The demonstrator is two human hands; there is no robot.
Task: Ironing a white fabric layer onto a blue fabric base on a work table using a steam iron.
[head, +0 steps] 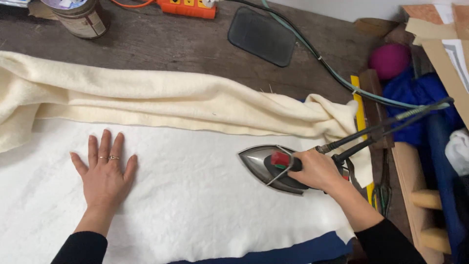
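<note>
Fingers (312, 161) of the right hand (317, 170) clamped around the handle of one iron (266, 166) on the white felt sheet (195, 195).
Left hand (104, 178) lies flat, fingers apart, two rings; iron handle mostly hidden; cream fabric (161, 100) cut off at left.

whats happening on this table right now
A person is ironing. Their right hand grips the handle of a metal iron sitting flat on a white fabric sheet. Their left hand lies flat, fingers spread, on the same sheet. A cream cloth is bunched along the sheet's far edge.
</note>
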